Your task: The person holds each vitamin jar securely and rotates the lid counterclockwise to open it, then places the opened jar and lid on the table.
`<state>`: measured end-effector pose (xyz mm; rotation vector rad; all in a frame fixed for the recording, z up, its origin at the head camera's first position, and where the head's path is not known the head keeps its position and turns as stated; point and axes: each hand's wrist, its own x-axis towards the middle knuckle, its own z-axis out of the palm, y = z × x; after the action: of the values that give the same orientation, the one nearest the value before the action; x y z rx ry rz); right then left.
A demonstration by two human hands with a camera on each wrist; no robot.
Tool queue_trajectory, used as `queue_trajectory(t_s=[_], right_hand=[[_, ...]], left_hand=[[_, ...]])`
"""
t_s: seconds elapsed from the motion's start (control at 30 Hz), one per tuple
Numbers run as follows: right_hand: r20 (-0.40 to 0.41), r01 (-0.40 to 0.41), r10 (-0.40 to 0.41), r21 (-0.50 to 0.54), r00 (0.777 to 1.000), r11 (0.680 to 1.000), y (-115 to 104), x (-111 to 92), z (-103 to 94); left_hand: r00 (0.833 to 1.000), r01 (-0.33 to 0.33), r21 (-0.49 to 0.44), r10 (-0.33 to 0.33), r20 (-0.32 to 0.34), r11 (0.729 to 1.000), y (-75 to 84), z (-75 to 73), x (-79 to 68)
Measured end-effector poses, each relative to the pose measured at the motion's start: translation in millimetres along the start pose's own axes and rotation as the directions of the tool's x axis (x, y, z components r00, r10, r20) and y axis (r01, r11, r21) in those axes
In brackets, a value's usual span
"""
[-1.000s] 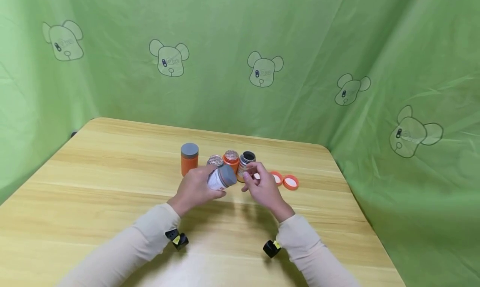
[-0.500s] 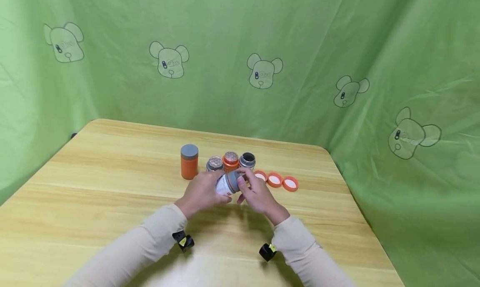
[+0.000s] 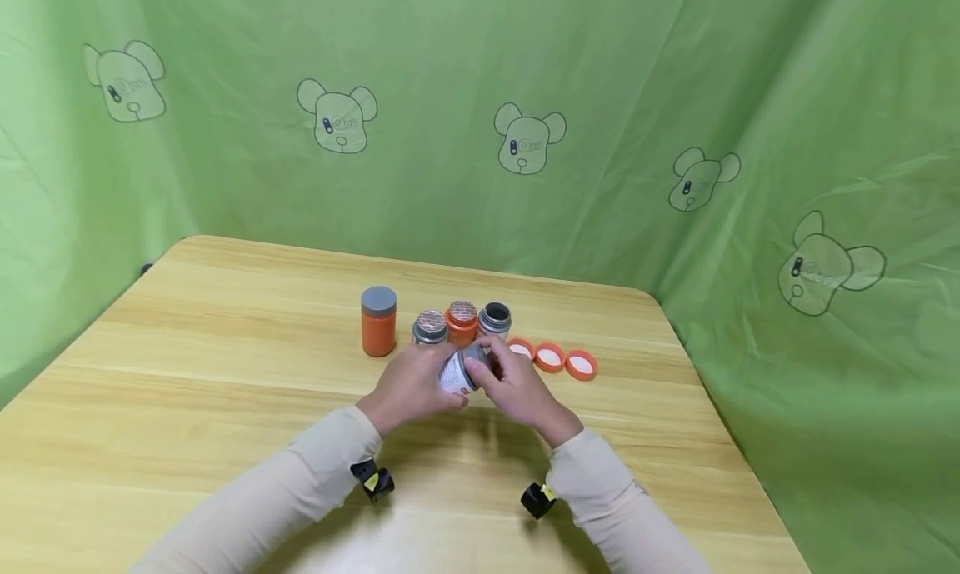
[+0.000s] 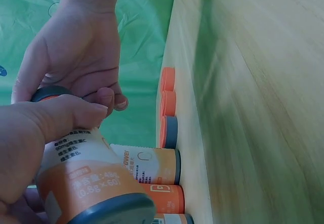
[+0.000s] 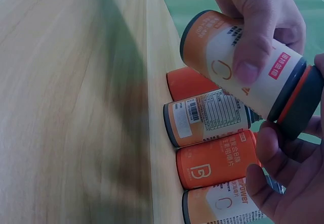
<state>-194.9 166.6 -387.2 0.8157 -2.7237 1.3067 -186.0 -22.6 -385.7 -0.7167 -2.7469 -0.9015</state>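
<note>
My left hand (image 3: 414, 388) holds a supplement bottle (image 5: 217, 49), white and orange with a printed label, tilted above the table. At its upper end is a dark grey cap (image 5: 302, 105) with an orange ring below it. My right hand (image 3: 525, 393) grips this cap, thumb on one side and fingers curled round the other. In the left wrist view the left thumb lies across the bottle's label. Just behind the hands stand two bottles with silver foil seals, one orange (image 3: 461, 327) and one grey-necked (image 3: 431, 331), and one bottle (image 3: 496, 316) with a dark open mouth.
To the left stands an orange bottle (image 3: 378, 328) with a grey cap on. Three lids, among them the outermost orange lid (image 3: 581, 365), lie white liner up to the right of the bottles. A green curtain (image 3: 435, 182) hangs behind the wooden table (image 3: 225, 374).
The left hand has brought the bottle a little to the right. The right hand, apart from it a second ago, has come onto the cap and now grips it.
</note>
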Motion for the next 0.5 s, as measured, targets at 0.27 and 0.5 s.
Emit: queue_trajectory(t_s=[0.27, 0.5], right_hand=[[0.035, 0.039, -0.038, -0.011, 0.999, 0.999, 2.3, 0.5, -0.8], [0.046, 0.071, -0.070, -0.016, 0.996, 0.997, 4.4, 0.8, -0.6]], left_hand=[[0.999, 0.000, -0.002, 0.000, 0.036, 1.000, -0.5, -2.0, -0.7], [0.999, 0.004, 0.003, -0.004, 0.035, 1.000, -2.1, -3.9, -1.2]])
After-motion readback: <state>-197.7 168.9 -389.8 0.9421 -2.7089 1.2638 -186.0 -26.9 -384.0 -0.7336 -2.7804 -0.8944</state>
